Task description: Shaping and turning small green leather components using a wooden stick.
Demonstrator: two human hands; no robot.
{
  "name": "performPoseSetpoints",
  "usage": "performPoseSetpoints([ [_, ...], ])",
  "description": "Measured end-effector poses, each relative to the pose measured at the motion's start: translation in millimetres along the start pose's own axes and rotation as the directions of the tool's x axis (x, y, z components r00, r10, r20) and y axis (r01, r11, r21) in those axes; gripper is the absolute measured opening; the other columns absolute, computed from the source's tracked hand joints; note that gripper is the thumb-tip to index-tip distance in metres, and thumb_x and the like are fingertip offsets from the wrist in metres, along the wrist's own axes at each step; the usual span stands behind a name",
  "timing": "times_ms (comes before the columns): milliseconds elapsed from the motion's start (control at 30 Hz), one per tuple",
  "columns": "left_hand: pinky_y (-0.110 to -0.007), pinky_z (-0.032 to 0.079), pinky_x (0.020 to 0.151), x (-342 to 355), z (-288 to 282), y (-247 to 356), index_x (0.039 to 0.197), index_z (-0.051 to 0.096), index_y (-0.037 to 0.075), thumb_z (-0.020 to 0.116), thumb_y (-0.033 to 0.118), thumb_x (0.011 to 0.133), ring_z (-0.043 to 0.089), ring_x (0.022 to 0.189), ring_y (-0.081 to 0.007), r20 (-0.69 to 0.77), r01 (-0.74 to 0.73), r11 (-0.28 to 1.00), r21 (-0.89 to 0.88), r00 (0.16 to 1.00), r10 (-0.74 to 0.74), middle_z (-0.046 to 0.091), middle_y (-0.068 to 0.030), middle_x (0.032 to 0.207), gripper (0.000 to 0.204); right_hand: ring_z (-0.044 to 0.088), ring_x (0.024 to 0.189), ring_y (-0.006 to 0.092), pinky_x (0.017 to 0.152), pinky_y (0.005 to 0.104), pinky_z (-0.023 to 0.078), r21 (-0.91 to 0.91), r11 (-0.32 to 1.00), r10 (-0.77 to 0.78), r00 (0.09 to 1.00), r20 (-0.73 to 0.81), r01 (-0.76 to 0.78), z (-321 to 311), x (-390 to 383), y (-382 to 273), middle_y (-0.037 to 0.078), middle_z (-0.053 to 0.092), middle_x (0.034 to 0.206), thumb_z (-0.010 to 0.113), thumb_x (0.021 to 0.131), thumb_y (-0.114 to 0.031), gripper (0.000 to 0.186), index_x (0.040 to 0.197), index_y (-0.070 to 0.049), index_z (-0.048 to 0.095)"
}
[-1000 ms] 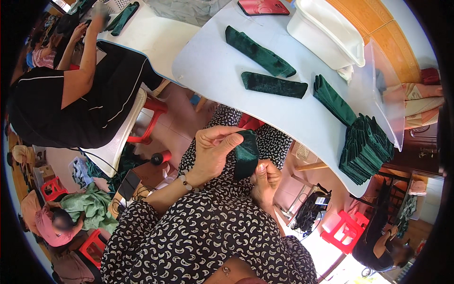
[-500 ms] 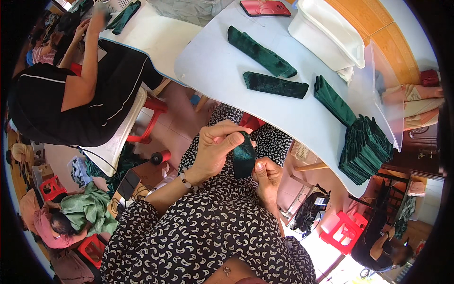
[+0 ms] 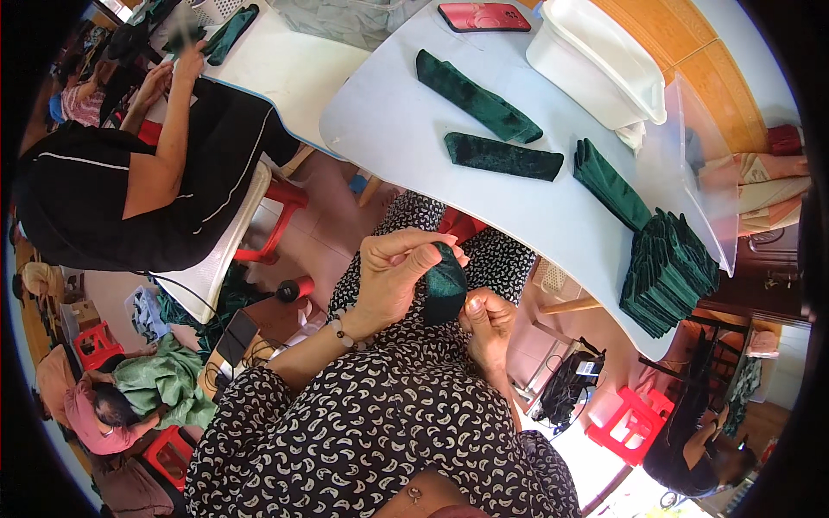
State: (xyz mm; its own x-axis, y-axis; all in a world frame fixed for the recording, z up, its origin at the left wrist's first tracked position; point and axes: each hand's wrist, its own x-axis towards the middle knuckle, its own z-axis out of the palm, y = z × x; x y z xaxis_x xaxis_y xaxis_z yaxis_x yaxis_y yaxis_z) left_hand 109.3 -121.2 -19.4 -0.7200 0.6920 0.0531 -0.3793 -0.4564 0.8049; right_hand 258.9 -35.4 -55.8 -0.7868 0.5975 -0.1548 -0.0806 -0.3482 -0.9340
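My left hand (image 3: 390, 269) pinches a small dark green velvet piece (image 3: 446, 292) between thumb and fingers, above my lap. The piece hangs down in a curved fold, its upper end hidden by my fingertips. Just right of its lower edge is my right hand (image 3: 489, 326), thumb pressed to the curled fingers. Whatever those fingers hold, if anything, is too small to make out. On the table ahead lie two flat green velvet strips, an upper one (image 3: 477, 97) and a lower one (image 3: 504, 157). A folded velvet bundle (image 3: 611, 185) rests beside a thick velvet stack (image 3: 667, 273).
The pale table (image 3: 380, 108) has a curved edge before my knees. On it are a red phone (image 3: 484, 17) and a white plastic tub (image 3: 594, 65). A co-worker in black (image 3: 147, 198) sits at the left. Red stools (image 3: 630, 425) stand on the floor.
The velvet piece has bulged and turned slightly in my left hand. My hands have hardly moved otherwise. At the left, the co-worker's raised hand has come down toward the table.
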Motion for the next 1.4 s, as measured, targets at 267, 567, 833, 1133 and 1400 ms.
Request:
performPoseSetpoints([
  [267, -0.04, 0.057, 0.079, 1, -1, 7, 0.101, 0.067, -0.006, 0.065, 0.016, 0.089, 0.069, 0.081, -0.0246, 0.001, -0.022, 0.991, 0.129, 1.0, 0.022, 0.068, -0.0142, 0.088, 0.024, 0.042, 0.055, 0.004, 0.049, 0.0205, 0.031, -0.132, 0.99, -0.051, 0.998, -0.039, 0.045, 0, 0, -8, -0.001, 0.055, 0.064, 0.062, 0.094, -0.023, 0.03, 0.079, 0.002, 0.064],
  [567, -0.038, 0.058, 0.075, -4, 3, -3, 0.098, 0.067, -0.006, 0.064, 0.011, 0.09, 0.068, 0.082, -0.0231, 0.043, 0.038, 0.986, 0.163, 0.998, -0.045, 0.068, -0.0151, 0.088, 0.019, 0.033, 0.046, 0.0044, 0.042, 0.0222, 0.021, 0.298, 0.95, 0.083, 0.996, 0.045, -0.092, 5, -3, 12, -0.002, 0.047, 0.057, 0.061, 0.094, -0.029, 0.035, 0.071, -0.002, 0.057],
  [833, -0.032, 0.056, 0.073, -3, 1, 2, 0.096, 0.067, -0.007, 0.064, 0.01, 0.09, 0.068, 0.078, -0.0223, 0.007, -0.079, 0.958, 0.275, 0.997, 0.08, 0.066, -0.014, 0.085, 0.018, 0.035, 0.047, 0.0046, 0.043, 0.0221, 0.024, 0.094, 0.992, 0.078, 0.994, 0.081, -0.086, -4, 5, 5, -0.003, 0.046, 0.057, 0.058, 0.095, -0.03, 0.037, 0.07, -0.003, 0.055],
  [1133, -0.022, 0.043, 0.058, -2, 10, 7, 0.092, 0.07, -0.004, 0.067, 0.007, 0.087, 0.057, 0.065, -0.0079, -0.045, -0.092, 0.919, 0.384, 0.992, 0.118, 0.068, -0.0069, 0.078, 0.012, 0.04, 0.049, 0.0057, 0.045, 0.0215, 0.03, 0.151, 0.988, 0.025, 0.999, -0.022, -0.021, 6, 1, 9, -0.001, 0.05, 0.059, 0.061, 0.095, -0.026, 0.033, 0.074, 0.0, 0.059],
  [1400, -0.023, 0.042, 0.061, -5, 5, 7, 0.095, 0.067, -0.006, 0.065, 0.001, 0.086, 0.055, 0.071, -0.009, 0.017, -0.201, 0.898, 0.392, 0.977, 0.212, 0.064, -0.0077, 0.084, 0.011, 0.041, 0.052, 0.0049, 0.047, 0.021, 0.032, -0.072, 0.994, -0.089, 0.995, -0.043, 0.086, 0, 5, 3, -0.001, 0.052, 0.063, 0.062, 0.094, -0.022, 0.029, 0.075, 0.0, 0.06],
])
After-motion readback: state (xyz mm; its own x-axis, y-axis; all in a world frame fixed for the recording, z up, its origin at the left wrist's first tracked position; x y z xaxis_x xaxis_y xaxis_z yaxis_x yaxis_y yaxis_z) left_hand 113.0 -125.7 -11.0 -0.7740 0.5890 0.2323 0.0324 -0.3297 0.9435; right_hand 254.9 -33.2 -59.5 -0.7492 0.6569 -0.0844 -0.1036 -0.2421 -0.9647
